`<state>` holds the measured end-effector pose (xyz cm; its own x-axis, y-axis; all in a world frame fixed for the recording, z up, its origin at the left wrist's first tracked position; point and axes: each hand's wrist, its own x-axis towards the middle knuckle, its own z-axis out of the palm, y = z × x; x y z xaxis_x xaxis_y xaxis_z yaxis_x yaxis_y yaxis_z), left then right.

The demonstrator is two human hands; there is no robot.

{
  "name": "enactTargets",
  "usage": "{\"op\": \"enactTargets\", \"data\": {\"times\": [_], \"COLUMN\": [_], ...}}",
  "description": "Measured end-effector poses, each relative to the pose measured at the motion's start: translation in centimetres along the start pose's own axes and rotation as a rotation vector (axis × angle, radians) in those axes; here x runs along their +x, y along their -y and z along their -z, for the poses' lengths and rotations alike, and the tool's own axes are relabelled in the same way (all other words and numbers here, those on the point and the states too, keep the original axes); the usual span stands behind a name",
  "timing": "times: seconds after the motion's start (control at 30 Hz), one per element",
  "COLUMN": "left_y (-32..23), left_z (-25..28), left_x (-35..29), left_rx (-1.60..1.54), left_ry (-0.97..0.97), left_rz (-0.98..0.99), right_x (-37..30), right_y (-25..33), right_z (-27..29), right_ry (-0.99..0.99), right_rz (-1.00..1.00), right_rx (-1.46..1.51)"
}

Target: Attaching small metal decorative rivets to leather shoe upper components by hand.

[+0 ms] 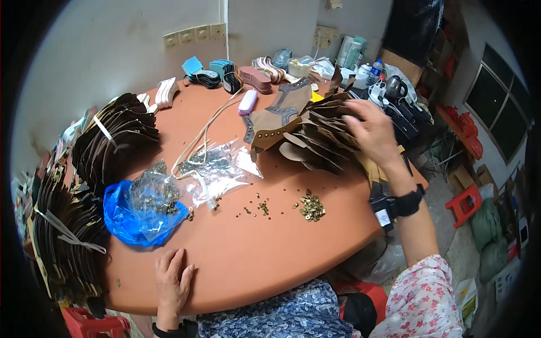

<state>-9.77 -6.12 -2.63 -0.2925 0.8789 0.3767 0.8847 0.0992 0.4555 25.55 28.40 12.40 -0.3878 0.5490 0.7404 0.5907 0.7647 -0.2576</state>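
My left hand (173,279) lies on the orange tabletop (253,267) near its front edge, fingers spread and holding nothing. At the right, my right hand (372,132) is at the edge of a loose stack of brown shoe-upper pieces (321,138), its fingers apart; whether the fingertips touch the stack is not clear. Left of that stack lies a flat brown and grey shoe upper (276,121) with a row of eyelets along one edge. A heap of small brass-coloured eyelets (311,207) sits in front of the stack, with a smaller scatter of them (262,207) to its left.
A blue plastic bag (127,217) and clear bags (220,169) lie at centre left. Tied bundles of dark pieces (115,135) line the left edge. Insole stacks (256,79), a lilac case (247,102), a bottle (375,70) and a kettle (396,87) stand farther back.
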Motion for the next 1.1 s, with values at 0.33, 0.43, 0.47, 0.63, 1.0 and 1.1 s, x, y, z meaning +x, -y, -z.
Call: {"op": "enactTargets", "data": {"times": [0.33, 0.43, 0.47, 0.63, 1.0, 1.1], "left_y": [-0.3, -0.5, -0.5, -0.5, 0.3, 0.4], "left_z": [0.1, 0.1, 0.1, -0.1, 0.5, 0.3], "left_x": [0.2, 0.3, 0.3, 0.3, 0.2, 0.7], "left_rx": [-0.01, -0.025, -0.027, -0.016, -0.169, -0.629], "left_ry": [-0.016, -0.018, -0.026, -0.042, -0.01, 0.027], "left_rz": [-0.01, -0.007, -0.013, -0.026, 0.021, 0.157], "right_x": [3.3, 4.0, 4.6, 7.0, 3.3, -1.3], "right_y": [7.0, 5.3, 4.2, 3.8, 14.9, 17.2], "right_z": [-12.5, -12.1, -12.1, -10.2, -1.3, -0.4], "right_ry": [0.46, 0.28, 0.27, -0.093, 0.077, 0.14], "right_rz": [0.2, 0.031, -0.107, -0.231, -0.12, -0.231], "right_rx": [-0.219, 0.131, 0.26, 0.86, 1.6, 1.67]}}
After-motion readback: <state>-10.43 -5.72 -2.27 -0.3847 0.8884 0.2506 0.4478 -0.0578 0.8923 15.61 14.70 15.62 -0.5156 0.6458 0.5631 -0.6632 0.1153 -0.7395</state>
